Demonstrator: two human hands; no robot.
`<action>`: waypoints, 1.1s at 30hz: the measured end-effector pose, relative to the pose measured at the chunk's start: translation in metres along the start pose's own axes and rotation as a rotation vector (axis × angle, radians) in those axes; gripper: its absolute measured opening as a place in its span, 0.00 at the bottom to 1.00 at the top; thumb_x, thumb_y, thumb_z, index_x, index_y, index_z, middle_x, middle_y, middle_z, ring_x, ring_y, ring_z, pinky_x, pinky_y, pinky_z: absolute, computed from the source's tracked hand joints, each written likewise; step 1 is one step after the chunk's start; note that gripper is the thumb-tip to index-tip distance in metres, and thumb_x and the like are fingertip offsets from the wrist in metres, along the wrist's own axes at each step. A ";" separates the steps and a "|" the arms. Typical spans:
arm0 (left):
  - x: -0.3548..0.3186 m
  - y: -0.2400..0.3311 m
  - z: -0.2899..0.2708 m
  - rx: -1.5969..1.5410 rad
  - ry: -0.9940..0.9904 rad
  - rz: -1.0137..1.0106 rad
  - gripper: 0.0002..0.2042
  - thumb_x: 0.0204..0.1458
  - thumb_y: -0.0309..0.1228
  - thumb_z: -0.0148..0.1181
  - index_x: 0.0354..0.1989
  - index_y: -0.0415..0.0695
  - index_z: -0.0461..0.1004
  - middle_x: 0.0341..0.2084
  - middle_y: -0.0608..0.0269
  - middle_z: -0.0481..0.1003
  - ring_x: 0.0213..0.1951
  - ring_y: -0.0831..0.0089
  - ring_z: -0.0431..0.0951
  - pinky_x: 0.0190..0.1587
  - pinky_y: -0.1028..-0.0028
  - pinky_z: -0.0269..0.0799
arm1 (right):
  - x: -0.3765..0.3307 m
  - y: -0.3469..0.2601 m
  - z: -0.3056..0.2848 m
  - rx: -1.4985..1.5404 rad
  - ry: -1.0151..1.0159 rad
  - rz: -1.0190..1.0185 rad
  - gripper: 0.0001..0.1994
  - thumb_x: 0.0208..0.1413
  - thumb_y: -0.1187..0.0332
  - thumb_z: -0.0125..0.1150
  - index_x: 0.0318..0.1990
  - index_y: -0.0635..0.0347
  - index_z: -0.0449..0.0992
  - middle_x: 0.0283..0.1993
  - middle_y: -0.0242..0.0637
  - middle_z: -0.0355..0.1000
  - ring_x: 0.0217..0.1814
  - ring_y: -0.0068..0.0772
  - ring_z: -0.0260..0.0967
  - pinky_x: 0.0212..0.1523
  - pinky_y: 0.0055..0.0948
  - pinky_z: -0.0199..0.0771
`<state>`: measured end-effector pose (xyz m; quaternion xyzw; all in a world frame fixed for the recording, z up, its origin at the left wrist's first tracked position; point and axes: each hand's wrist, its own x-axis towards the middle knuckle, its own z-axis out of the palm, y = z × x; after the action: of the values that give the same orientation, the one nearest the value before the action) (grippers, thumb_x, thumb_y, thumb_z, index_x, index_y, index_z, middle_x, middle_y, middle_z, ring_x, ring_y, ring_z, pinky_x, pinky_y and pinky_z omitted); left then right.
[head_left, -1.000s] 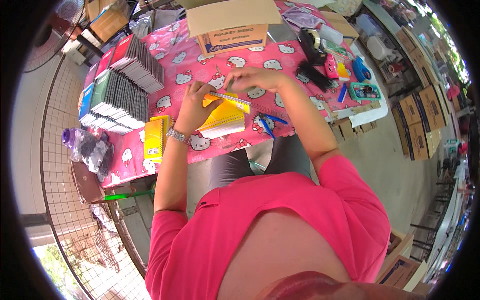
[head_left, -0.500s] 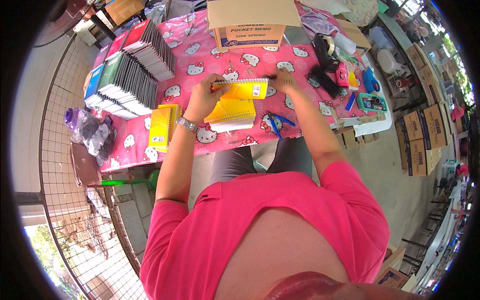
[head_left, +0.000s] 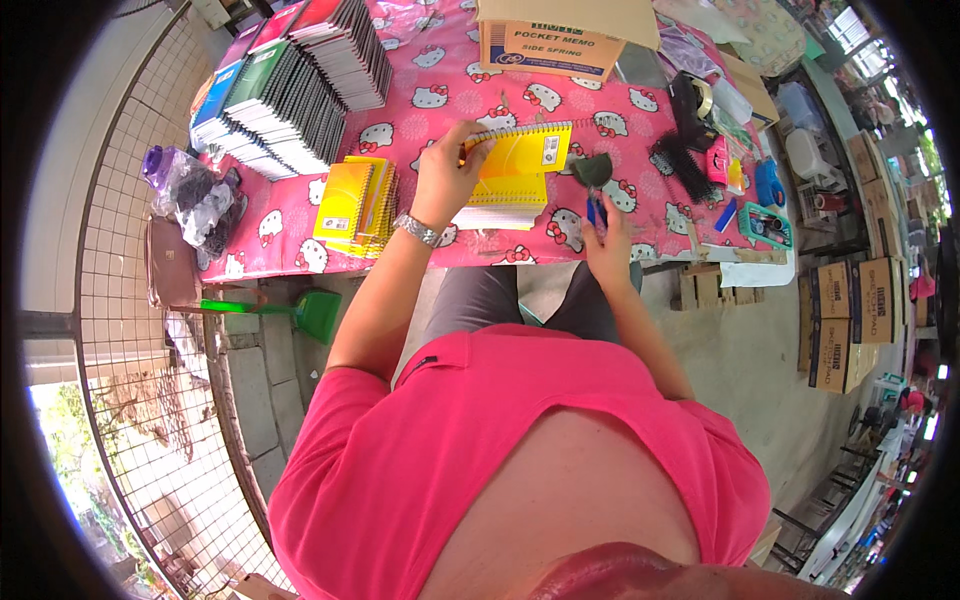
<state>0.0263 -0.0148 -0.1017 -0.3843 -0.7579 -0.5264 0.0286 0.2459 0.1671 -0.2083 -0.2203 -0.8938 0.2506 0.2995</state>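
Note:
My left hand (head_left: 455, 165) is closed on a yellow spiral notebook (head_left: 522, 152), pinching its left end. A dark wire coil (head_left: 597, 128) runs along the notebook's upper edge and sticks out past its right end. Beneath it lies a stack of yellow notebooks (head_left: 510, 205) with white page edges. My right hand (head_left: 608, 245) is closed around blue-handled pliers (head_left: 597, 208) near the table's front edge. By the pliers' tip is a dark green rounded shape (head_left: 592, 170) that I cannot make out.
More yellow notebooks (head_left: 350, 210) lie to the left, before tall stacks of spiral notebooks (head_left: 285, 105). A cardboard box (head_left: 555, 50) stands at the back. Black coils (head_left: 680, 165), a tape dispenser (head_left: 695, 105) and a green tray (head_left: 766, 228) are on the right.
My right hand has left the notebook's right end, come nearer to me and taken up the pliers from the table. My left hand still holds the notebook. The whole view has shifted.

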 end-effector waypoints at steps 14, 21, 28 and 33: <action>-0.005 0.000 -0.005 -0.120 -0.033 -0.111 0.08 0.53 0.24 0.59 0.42 0.38 0.74 0.23 0.57 0.78 0.23 0.71 0.81 0.27 0.73 0.76 | 0.059 -0.155 -0.028 0.087 -0.037 -0.437 0.29 0.49 0.62 0.63 0.59 0.59 0.66 0.55 0.42 0.64 0.55 0.46 0.60 0.55 0.45 0.58; -0.009 0.007 -0.003 -0.226 0.000 -0.158 0.09 0.51 0.18 0.57 0.42 0.37 0.76 0.24 0.58 0.79 0.26 0.73 0.82 0.29 0.76 0.76 | 0.061 -0.158 -0.028 0.054 -0.106 -0.398 0.24 0.53 0.64 0.61 0.58 0.61 0.70 0.52 0.41 0.68 0.52 0.43 0.66 0.52 0.42 0.65; -0.022 0.001 -0.017 -0.122 0.193 0.040 0.06 0.52 0.18 0.59 0.38 0.36 0.77 0.25 0.61 0.77 0.24 0.77 0.79 0.27 0.77 0.75 | 0.061 -0.141 -0.030 1.093 -0.598 0.206 0.22 0.60 0.64 0.59 0.59 0.64 0.68 0.56 0.41 0.67 0.55 0.29 0.67 0.52 0.29 0.69; -0.043 -0.042 -0.098 -0.248 0.668 -0.227 0.12 0.57 0.26 0.59 0.48 0.37 0.73 0.33 0.61 0.77 0.26 0.79 0.75 0.17 0.78 0.70 | 0.057 -0.065 -0.025 0.302 0.027 -0.135 0.26 0.50 0.63 0.66 0.58 0.58 0.69 0.53 0.47 0.68 0.57 0.49 0.64 0.58 0.44 0.63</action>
<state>-0.0043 -0.1251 -0.1100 -0.1052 -0.6749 -0.7106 0.1690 0.2050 0.1550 -0.1294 -0.1156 -0.8548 0.3583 0.3573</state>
